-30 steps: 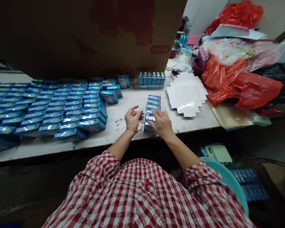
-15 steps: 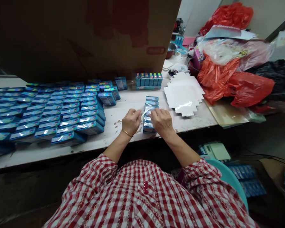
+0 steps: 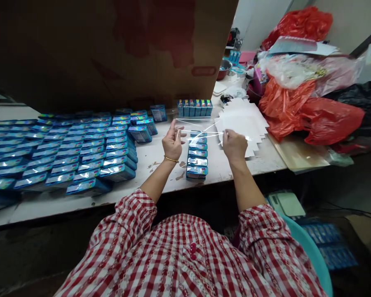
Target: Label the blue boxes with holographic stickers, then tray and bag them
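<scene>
A sheet of clear plastic film [image 3: 200, 127] is stretched between my two hands, above a row of small blue boxes [image 3: 197, 161] standing at the table's front edge. My left hand [image 3: 173, 142] is at the film's left end, its fingers partly spread against it. At the right end, my right hand [image 3: 234, 144] pinches the film with curled fingers. Glare on the plastic hides its exact outline. Neither hand touches the row of boxes. Behind it, another row of blue boxes [image 3: 194, 108] stands in clear wrap.
Many blue boxes [image 3: 89, 152] fill the table's left side in rows. A big cardboard box [image 3: 95, 53] stands behind them. Stacked white sheets [image 3: 243, 119] lie to the right, beside red plastic bags [image 3: 327, 117]. Below on the right are a teal tub [image 3: 315, 251] and a pale device [image 3: 287, 204].
My hands have moved apart and up from the row of blue boxes, the right one farther right. The film now spans the gap between them.
</scene>
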`<state>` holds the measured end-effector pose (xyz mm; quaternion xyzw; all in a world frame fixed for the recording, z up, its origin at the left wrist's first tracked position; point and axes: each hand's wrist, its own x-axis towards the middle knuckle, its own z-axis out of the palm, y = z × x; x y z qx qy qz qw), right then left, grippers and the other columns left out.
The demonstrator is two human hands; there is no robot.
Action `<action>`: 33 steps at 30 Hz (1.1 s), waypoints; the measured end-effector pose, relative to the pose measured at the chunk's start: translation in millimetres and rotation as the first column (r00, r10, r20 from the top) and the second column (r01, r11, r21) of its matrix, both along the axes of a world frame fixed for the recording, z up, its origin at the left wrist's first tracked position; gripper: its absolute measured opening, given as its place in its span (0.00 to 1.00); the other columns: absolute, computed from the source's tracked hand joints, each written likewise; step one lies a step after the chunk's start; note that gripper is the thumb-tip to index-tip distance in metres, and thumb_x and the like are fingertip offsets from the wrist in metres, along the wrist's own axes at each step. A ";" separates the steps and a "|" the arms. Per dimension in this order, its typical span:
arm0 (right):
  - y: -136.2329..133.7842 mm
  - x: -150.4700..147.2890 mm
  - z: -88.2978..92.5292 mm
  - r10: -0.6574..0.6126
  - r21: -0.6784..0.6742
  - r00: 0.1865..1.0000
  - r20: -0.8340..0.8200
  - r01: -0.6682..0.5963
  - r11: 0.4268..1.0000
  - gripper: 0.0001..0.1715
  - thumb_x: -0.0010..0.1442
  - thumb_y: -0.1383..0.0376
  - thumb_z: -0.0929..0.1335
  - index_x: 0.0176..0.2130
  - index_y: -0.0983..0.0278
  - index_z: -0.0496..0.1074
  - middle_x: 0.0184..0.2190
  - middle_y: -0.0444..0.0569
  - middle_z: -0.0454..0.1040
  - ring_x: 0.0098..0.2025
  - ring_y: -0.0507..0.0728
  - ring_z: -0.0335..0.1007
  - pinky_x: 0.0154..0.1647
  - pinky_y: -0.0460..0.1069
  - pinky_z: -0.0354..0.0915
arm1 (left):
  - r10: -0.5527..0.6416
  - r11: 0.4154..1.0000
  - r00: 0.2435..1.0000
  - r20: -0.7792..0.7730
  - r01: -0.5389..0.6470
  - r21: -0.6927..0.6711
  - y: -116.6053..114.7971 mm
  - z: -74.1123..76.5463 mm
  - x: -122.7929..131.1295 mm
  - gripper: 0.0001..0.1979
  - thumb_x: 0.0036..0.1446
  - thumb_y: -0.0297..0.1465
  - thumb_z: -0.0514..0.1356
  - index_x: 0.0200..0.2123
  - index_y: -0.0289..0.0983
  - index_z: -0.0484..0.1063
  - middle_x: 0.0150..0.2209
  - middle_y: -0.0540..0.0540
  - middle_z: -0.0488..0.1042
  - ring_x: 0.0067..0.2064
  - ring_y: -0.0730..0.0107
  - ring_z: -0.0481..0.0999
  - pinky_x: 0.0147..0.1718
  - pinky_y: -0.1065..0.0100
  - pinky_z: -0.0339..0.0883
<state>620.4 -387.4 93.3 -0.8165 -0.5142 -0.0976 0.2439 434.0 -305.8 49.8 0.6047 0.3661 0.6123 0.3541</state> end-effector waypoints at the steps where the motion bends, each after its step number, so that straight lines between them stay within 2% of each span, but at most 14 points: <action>1: 5.8 0.2 5.1 0.042 0.150 0.998 -0.050 -0.034 0.988 0.21 0.65 0.60 0.57 0.48 0.65 0.71 0.34 0.54 0.75 0.36 0.58 0.71 0.36 0.51 0.63 | -0.034 0.999 0.998 0.061 0.035 -0.007 0.5 11.3 3.7 0.23 0.61 0.41 0.52 0.59 0.43 0.60 0.46 0.45 0.75 0.38 0.71 0.77 0.27 0.75 0.70; 2: 11.7 -0.1 10.1 0.090 0.323 0.991 -0.097 -0.054 0.945 0.23 0.66 0.59 0.55 0.53 0.64 0.68 0.38 0.54 0.74 0.38 0.57 0.71 0.37 0.51 0.64 | -0.060 0.998 0.990 0.124 0.061 -0.004 0.3 24.1 6.9 0.25 0.61 0.41 0.52 0.61 0.45 0.56 0.49 0.45 0.73 0.41 0.70 0.77 0.27 0.76 0.70; 4: 25.6 -1.1 16.6 0.185 0.626 0.964 -0.193 -0.025 0.779 0.27 0.66 0.57 0.53 0.60 0.62 0.59 0.43 0.52 0.72 0.39 0.54 0.70 0.39 0.50 0.66 | -0.117 0.992 0.965 0.235 0.126 -0.022 1.9 46.8 12.3 0.29 0.59 0.41 0.55 0.62 0.47 0.51 0.52 0.45 0.72 0.45 0.68 0.76 0.29 0.76 0.71; 6: 44.2 -0.4 13.1 0.282 0.740 0.894 -0.350 0.079 0.668 0.29 0.65 0.56 0.56 0.63 0.60 0.53 0.42 0.50 0.72 0.34 0.51 0.70 0.35 0.48 0.67 | -0.162 0.971 0.931 0.326 0.209 -0.115 11.4 55.8 18.8 0.30 0.58 0.40 0.58 0.62 0.49 0.51 0.51 0.46 0.72 0.47 0.67 0.76 0.30 0.77 0.71; 7: 55.3 0.8 6.5 0.327 0.723 0.825 -0.460 0.134 0.678 0.30 0.64 0.56 0.58 0.63 0.61 0.53 0.39 0.48 0.73 0.30 0.49 0.69 0.32 0.46 0.67 | -0.169 0.947 0.916 0.364 0.253 -0.197 19.8 53.3 22.9 0.29 0.57 0.39 0.59 0.60 0.48 0.54 0.50 0.47 0.74 0.46 0.68 0.76 0.29 0.77 0.71; 9: 79.2 5.1 -14.1 0.349 0.568 0.599 -0.720 0.222 0.792 0.29 0.60 0.59 0.63 0.59 0.63 0.59 0.32 0.44 0.74 0.20 0.46 0.63 0.21 0.42 0.62 | -0.139 0.851 0.896 0.422 0.326 -0.413 41.6 36.5 33.3 0.22 0.58 0.35 0.59 0.55 0.43 0.61 0.44 0.46 0.76 0.41 0.70 0.78 0.26 0.79 0.70; 12: 111.4 14.9 -48.6 0.232 0.294 0.234 -0.944 0.281 0.914 0.14 0.55 0.65 0.67 0.42 0.67 0.69 0.24 0.41 0.73 0.13 0.42 0.54 0.12 0.39 0.50 | -0.012 0.676 0.886 0.463 0.349 -0.649 76.9 0.5 50.2 0.10 0.60 0.28 0.55 0.45 0.34 0.67 0.33 0.46 0.77 0.31 0.77 0.77 0.24 0.80 0.68; 14: 127.5 23.0 -64.4 0.194 0.216 0.101 -0.976 0.314 0.924 0.04 0.54 0.69 0.67 0.33 0.67 0.67 0.22 0.41 0.73 0.13 0.42 0.55 0.11 0.38 0.48 | 0.025 0.650 0.875 0.484 0.353 -0.672 96.6 -19.0 59.9 0.06 0.61 0.24 0.52 0.40 0.32 0.67 0.29 0.47 0.76 0.28 0.81 0.76 0.29 0.79 0.69; 17: 142.1 34.8 -79.9 0.228 0.224 0.027 -0.973 0.325 0.919 0.07 0.54 0.69 0.68 0.29 0.64 0.62 0.21 0.40 0.72 0.18 0.44 0.64 0.16 0.38 0.57 | 0.009 0.692 0.888 0.460 0.326 -0.644 117.2 -41.0 69.5 0.05 0.60 0.24 0.52 0.37 0.33 0.68 0.28 0.48 0.76 0.29 0.81 0.76 0.38 0.74 0.71; 21: 135.8 38.1 -110.8 0.169 0.179 0.064 -0.983 0.208 0.961 0.08 0.55 0.67 0.67 0.28 0.63 0.61 0.22 0.41 0.72 0.25 0.47 0.70 0.28 0.42 0.66 | -0.056 0.745 0.993 0.100 0.108 -0.658 119.9 -76.7 70.4 0.06 0.56 0.24 0.56 0.37 0.33 0.71 0.32 0.45 0.77 0.34 0.73 0.77 0.44 0.67 0.70; 24: 113.3 24.4 -138.3 0.083 0.120 0.343 -0.935 0.086 0.989 0.06 0.55 0.64 0.65 0.28 0.63 0.62 0.24 0.42 0.72 0.26 0.49 0.68 0.31 0.45 0.65 | -0.126 0.844 0.960 -0.249 -0.028 -0.536 102.6 -104.3 64.5 0.07 0.53 0.25 0.58 0.35 0.34 0.74 0.38 0.43 0.78 0.43 0.65 0.76 0.50 0.64 0.65; 26: 98.1 9.8 -150.6 0.077 0.132 0.569 -0.818 0.057 0.990 0.08 0.56 0.60 0.63 0.29 0.62 0.64 0.27 0.43 0.72 0.29 0.51 0.67 0.34 0.46 0.64 | -0.125 0.881 0.929 -0.348 -0.057 -0.469 88.6 -116.1 59.2 0.08 0.55 0.27 0.56 0.36 0.36 0.75 0.41 0.43 0.78 0.46 0.63 0.75 0.51 0.64 0.64; 28: 87.0 -6.4 -156.9 0.047 0.146 0.677 -0.734 0.090 0.985 0.11 0.57 0.57 0.60 0.31 0.61 0.65 0.30 0.44 0.73 0.32 0.52 0.67 0.36 0.47 0.62 | -0.090 0.877 0.930 -0.356 -0.095 -0.471 76.8 -121.6 51.8 0.10 0.56 0.28 0.55 0.38 0.36 0.75 0.43 0.44 0.78 0.47 0.62 0.75 0.51 0.64 0.64; 33: 70.2 -48.9 -162.0 0.002 0.141 0.567 -0.824 0.201 0.969 0.17 0.55 0.52 0.59 0.36 0.62 0.65 0.34 0.48 0.73 0.36 0.54 0.68 0.39 0.49 0.63 | 0.017 0.778 0.974 -0.225 -0.155 -0.610 50.0 -124.7 14.7 0.12 0.56 0.32 0.55 0.40 0.35 0.76 0.42 0.45 0.78 0.49 0.61 0.74 0.51 0.65 0.65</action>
